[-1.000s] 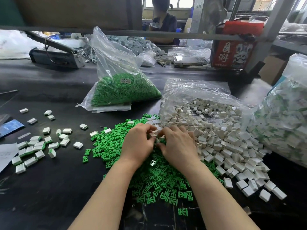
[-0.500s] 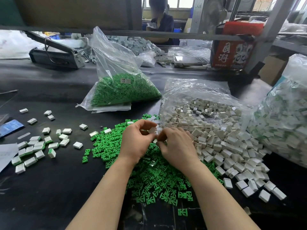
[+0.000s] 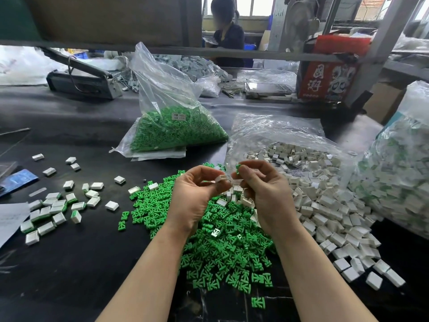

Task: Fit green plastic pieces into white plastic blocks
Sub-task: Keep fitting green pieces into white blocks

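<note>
Two hands meet above the middle of the work area: the left hand (image 3: 197, 196) pinches one white block (image 3: 220, 178) between thumb and fingers, and the right hand (image 3: 262, 194) pinches one green piece (image 3: 238, 167) at its fingertips, held just above and beside the block but, as far as can be seen, not yet seated in it. Directly beneath both wrists lies a broad loose heap of green pieces (image 3: 222, 247) on the dark tabletop (image 3: 69, 275), and to the outer side of the right hand a large spill of white blocks (image 3: 325, 205) runs out of an opened clear bag (image 3: 278, 131); both supplies look barely depleted. Well out from the left hand sits a scatter of blocks (image 3: 53, 210), several showing a green edge and so judged to be finished assemblies, others plain white or turned so that their state cannot be told. Beyond the fingertips of the left hand stands a further bag of green pieces (image 3: 171, 133), still well filled. At the far right, past the right hand, a bulging bag (image 3: 394, 182) holds white blocks with green showing, which appear to be completed units. Judged from these quantities, the current insertion is at its alignment stage, only a small batch lies completed on the tabletop, and by far the greater part of the loose stock remains to be fitted.
</note>
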`<action>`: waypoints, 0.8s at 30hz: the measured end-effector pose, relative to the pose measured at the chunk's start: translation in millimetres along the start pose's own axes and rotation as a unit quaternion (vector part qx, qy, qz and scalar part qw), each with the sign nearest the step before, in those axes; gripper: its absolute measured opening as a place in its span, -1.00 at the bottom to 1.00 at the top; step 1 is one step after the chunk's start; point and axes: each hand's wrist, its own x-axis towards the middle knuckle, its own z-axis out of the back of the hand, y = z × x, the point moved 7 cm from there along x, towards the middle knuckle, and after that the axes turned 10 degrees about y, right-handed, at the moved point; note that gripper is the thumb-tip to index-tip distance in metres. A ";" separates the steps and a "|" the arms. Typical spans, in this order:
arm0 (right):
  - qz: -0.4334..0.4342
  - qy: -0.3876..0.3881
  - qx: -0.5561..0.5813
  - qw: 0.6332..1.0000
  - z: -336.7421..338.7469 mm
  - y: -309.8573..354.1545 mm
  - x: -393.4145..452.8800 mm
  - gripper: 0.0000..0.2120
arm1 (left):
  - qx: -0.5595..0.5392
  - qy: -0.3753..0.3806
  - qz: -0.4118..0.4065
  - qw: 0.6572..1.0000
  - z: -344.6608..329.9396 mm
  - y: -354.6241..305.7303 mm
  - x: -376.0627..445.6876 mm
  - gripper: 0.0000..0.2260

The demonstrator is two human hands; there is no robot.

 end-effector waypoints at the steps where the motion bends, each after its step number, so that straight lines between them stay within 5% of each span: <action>1: -0.003 0.005 0.000 1.000 0.0 0.6 -0.2 -0.93 | -0.003 -0.002 0.001 1.000 -0.2 0.1 -0.2 -0.80; 16: 0.008 0.016 -0.027 0.999 -0.8 4.1 0.6 -0.83 | 0.012 0.007 -0.001 1.000 -2.5 -3.5 -2.7 -0.79; 24: 0.094 0.000 -0.204 0.975 -4.8 17.9 -3.8 -0.89 | 0.010 0.015 -0.016 1.000 -1.9 -6.6 -2.4 -0.83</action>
